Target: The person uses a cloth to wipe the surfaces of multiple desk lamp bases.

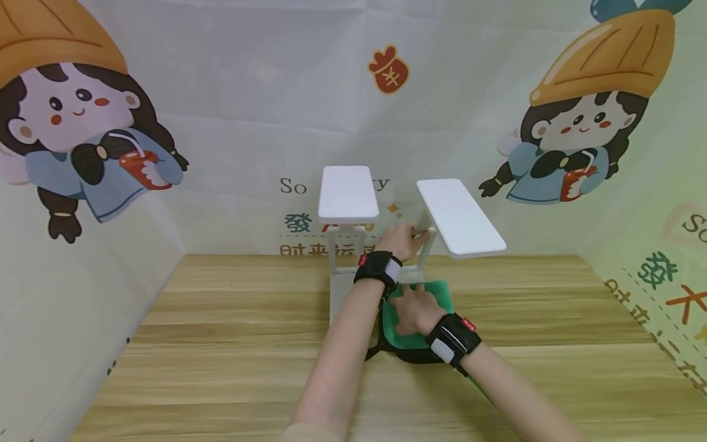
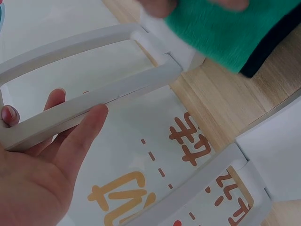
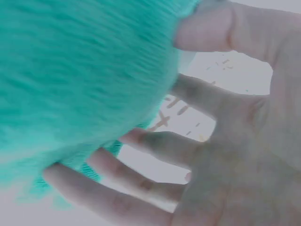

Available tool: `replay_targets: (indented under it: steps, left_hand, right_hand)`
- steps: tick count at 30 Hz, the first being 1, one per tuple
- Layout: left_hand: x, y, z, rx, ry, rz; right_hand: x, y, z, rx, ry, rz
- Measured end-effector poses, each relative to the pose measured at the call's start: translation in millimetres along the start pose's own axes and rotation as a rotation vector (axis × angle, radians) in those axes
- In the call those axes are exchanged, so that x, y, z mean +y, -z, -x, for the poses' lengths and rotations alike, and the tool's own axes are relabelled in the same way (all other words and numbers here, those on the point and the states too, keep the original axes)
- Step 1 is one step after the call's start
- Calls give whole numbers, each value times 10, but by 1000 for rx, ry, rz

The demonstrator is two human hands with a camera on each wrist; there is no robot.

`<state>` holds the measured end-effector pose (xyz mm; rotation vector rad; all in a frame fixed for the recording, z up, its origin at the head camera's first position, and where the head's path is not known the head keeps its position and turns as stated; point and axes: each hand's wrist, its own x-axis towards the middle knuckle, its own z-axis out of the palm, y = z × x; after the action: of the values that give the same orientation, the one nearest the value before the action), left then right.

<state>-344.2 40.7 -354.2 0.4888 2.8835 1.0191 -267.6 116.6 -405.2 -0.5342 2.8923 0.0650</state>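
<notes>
In the head view, my left hand [image 1: 400, 241] holds the pale looped arm [image 2: 89, 96] of the right-hand stand, fingers and thumb around one bar. Above it tilts that stand's white plate [image 1: 461, 216]. My right hand [image 1: 417, 310] rests with spread fingers on a green fuzzy cloth [image 1: 440, 296] with black edging, which lies over the front of that stand. In the right wrist view, the fingertips [image 3: 56, 174] and thumb touch the bulging cloth; its far side is hidden. The right stand's base is mostly covered.
A second stand with a white plate [image 1: 348, 193] stands just left, its pale base [image 1: 341, 288] partly behind my left forearm. The wooden table [image 1: 237, 344] meets a printed backdrop [image 1: 265, 123] behind and at both sides. A black strap [image 1: 374, 351] trails by the cloth.
</notes>
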Motion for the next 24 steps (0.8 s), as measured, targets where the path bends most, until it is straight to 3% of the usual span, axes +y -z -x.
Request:
replay_targets:
  steps: [12,19,24]
  left_hand:
    - [9,-14,10,26,-1,-20]
    - [-7,-19,-8,24,-9,-16]
    - [-4,-26,-8,30,-12,-16]
  right_hand:
    - [13,-43,-183,96,-63,-24]
    - [-56,-36,-31,65,17,30]
    - [-63,-38,-22,130,36,59]
